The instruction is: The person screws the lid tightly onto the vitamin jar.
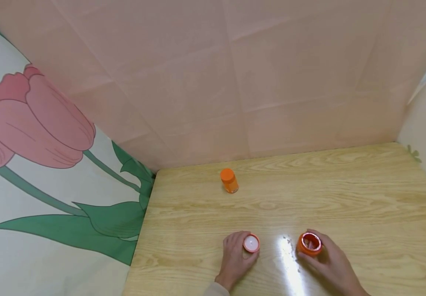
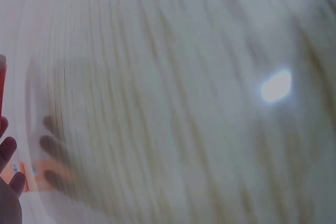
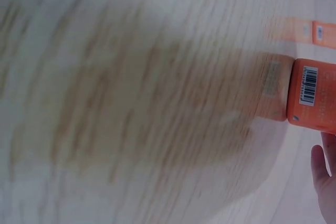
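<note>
My left hand (image 1: 236, 255) pinches an orange screw lid (image 1: 251, 243) between thumb and fingers, its white inner side facing up. Just its red-orange edge shows at the border of the left wrist view, above the fingertips (image 2: 7, 150). On the right, my right hand (image 1: 331, 261) grips an orange jar (image 1: 299, 246) that has no lid on. Shiny foil lines the jar's rim, and what lies inside is too small to make out. A barcode label marks the jar's side (image 3: 317, 95) in the right wrist view, where its base meets the tabletop.
Farther back on the wood-grain table (image 1: 327, 197) stands a second orange bottle (image 1: 229, 181) with its cap on. A pinkish cloth (image 1: 235, 82) hangs behind the table. To the left is a cloth printed with tulips (image 1: 39, 119). Glare streaks the surface between the hands.
</note>
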Action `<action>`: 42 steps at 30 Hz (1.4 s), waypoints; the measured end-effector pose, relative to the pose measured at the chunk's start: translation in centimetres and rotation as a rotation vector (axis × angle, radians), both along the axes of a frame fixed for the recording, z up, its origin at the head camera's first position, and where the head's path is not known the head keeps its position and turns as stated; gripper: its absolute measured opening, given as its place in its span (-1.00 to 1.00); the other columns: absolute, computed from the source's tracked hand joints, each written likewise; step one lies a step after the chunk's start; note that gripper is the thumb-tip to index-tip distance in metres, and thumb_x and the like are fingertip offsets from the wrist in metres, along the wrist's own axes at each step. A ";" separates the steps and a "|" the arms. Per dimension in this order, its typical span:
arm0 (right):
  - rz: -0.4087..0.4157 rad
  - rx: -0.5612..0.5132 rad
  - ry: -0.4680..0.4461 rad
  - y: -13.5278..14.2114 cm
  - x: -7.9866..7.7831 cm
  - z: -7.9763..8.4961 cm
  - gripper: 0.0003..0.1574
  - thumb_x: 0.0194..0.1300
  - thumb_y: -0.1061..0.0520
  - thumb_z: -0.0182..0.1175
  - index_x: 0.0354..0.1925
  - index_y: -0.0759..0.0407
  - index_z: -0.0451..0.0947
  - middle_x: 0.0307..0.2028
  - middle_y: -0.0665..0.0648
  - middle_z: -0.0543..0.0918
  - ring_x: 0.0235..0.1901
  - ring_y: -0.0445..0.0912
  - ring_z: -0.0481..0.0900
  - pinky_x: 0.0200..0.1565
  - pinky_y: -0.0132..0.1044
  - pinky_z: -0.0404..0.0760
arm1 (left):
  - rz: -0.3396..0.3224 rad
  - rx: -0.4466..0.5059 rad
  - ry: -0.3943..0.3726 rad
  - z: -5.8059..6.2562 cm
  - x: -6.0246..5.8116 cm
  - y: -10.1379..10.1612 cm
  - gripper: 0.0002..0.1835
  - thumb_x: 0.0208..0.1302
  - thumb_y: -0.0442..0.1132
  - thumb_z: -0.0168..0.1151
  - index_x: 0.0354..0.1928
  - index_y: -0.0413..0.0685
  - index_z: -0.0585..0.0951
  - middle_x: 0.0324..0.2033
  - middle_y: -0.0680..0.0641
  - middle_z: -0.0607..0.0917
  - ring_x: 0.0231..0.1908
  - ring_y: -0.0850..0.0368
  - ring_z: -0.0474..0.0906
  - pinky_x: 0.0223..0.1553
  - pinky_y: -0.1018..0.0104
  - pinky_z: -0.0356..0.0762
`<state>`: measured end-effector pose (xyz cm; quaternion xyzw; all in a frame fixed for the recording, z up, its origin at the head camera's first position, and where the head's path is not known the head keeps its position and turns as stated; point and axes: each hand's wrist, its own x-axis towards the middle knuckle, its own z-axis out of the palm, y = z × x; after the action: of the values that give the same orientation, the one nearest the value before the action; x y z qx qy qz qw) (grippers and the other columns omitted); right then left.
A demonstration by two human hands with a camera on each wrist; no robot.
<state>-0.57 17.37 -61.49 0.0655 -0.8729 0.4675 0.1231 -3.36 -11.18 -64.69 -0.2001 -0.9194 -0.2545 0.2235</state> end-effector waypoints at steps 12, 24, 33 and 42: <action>-0.038 -0.017 -0.028 -0.2 0.2 -0.3 -0.03 -0.07 0.12 0.58 0.26 0.27 0.37 0.01 0.31 0.66 0.05 -0.72 0.23 0.01 -0.84 0.05 | -0.015 0.009 -0.053 0.5 0.3 0.9 -0.39 -0.01 -0.05 0.53 0.11 -0.03 0.57 -0.02 0.10 0.66 0.02 0.18 0.53 0.09 0.19 0.38; -0.022 -0.025 0.001 -0.5 0.2 -0.1 -0.10 -0.15 0.08 0.63 0.20 0.02 0.52 -0.03 -0.17 0.63 0.05 -0.68 0.31 0.06 -0.80 0.09 | -0.035 0.022 -0.012 0.7 0.1 1.6 -0.36 -0.04 -0.06 0.55 0.13 -0.06 0.58 -0.01 0.09 0.66 0.03 0.17 0.54 0.08 0.22 0.37; 0.004 0.020 0.105 -0.9 0.0 -0.1 -0.02 -0.33 0.13 0.68 0.16 0.08 0.57 -0.05 0.20 0.69 0.07 -0.69 0.22 0.10 -0.80 0.06 | -0.023 0.024 -0.032 0.8 0.4 1.8 -0.36 -0.04 -0.03 0.54 0.12 -0.03 0.56 -0.01 0.11 0.66 0.04 0.20 0.54 0.11 0.26 0.37; 0.031 0.054 0.175 -1.4 -0.2 -0.2 0.03 -0.43 0.17 0.68 0.15 0.03 0.58 -0.07 0.18 0.67 0.06 -0.61 0.25 0.13 -0.75 0.05 | -0.044 0.017 0.009 1.5 0.2 1.8 -0.36 -0.04 -0.04 0.54 0.12 -0.04 0.57 0.00 0.11 0.65 0.04 0.20 0.53 0.08 0.28 0.37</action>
<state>-0.82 15.97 -61.65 0.1230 -0.8699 0.4383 0.1897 -3.12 -9.37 -63.17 -0.2197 -0.9115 -0.2663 0.2237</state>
